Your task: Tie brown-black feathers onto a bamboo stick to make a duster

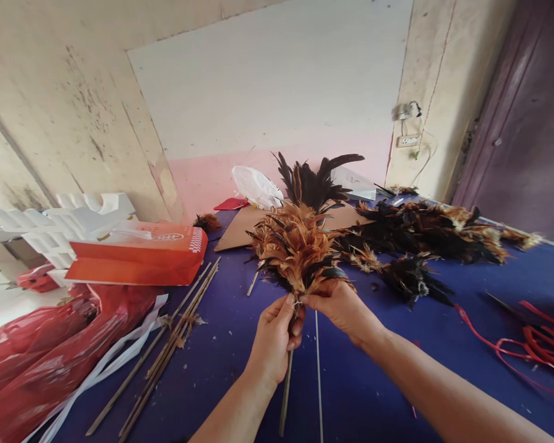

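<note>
In the middle of the head view is a feather duster (295, 243), a thick bunch of brown and black feathers around a thin stick that points down toward me. My left hand (277, 329) is closed around the stick just below the feathers. The fingers of my right hand (341, 306) pinch at the lowest feathers, where a whitish binding shows at the stick. Whether they hold feathers or the binding is hard to make out. Long dark plumes (311, 178) stand up at the far end.
Several thin sticks (180, 335) lie left on the blue table (364, 381), beside an orange bag (138, 255) and red plastic (74, 344). Feather bunches (434, 234) spread at the right, with red cord (535, 344) nearer. Cardboard (240, 224) and a white plastic bag (256, 186) lie behind.
</note>
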Demonstrator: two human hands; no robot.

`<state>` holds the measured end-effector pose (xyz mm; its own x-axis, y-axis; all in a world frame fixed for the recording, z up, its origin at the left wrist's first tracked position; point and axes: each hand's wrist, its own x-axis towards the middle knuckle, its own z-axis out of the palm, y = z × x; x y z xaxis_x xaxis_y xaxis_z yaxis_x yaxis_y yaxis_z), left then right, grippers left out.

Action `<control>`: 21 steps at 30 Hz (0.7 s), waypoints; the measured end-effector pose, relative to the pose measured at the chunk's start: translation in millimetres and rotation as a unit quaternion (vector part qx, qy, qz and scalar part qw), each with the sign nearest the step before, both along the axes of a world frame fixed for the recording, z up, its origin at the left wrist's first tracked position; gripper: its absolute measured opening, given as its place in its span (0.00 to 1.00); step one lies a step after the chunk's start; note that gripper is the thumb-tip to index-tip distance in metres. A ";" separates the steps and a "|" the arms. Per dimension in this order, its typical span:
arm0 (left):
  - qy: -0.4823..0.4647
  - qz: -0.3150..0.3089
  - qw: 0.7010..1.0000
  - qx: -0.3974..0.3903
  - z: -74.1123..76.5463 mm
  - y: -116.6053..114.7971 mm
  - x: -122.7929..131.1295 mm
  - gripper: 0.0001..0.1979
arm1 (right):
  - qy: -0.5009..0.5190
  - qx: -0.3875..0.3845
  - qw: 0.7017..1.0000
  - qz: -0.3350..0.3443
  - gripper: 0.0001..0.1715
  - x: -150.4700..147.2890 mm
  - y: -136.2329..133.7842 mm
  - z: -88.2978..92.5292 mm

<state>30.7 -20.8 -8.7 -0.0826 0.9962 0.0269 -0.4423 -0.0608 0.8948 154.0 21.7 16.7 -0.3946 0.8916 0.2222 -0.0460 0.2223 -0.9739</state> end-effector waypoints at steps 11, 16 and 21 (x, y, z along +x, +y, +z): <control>-0.007 0.062 0.998 0.015 -0.5 3.7 -6.7 0.15 | -0.035 -0.052 0.997 -0.049 0.11 -7.1 -7.4 -9.6; 0.039 0.085 0.995 0.022 0.8 2.3 -4.8 0.16 | -0.100 0.025 0.993 -0.057 0.13 -10.7 -7.8 -20.0; 0.104 0.099 0.989 0.047 -2.1 2.0 -3.7 0.17 | -0.186 0.164 0.964 -0.099 0.11 -9.0 -19.1 -10.5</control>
<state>27.0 -18.8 -10.8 -0.2591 0.9534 0.1544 -0.2210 -0.2142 0.9515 145.0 2.6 6.2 -0.3317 0.8630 0.3811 0.3681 0.4903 -0.7900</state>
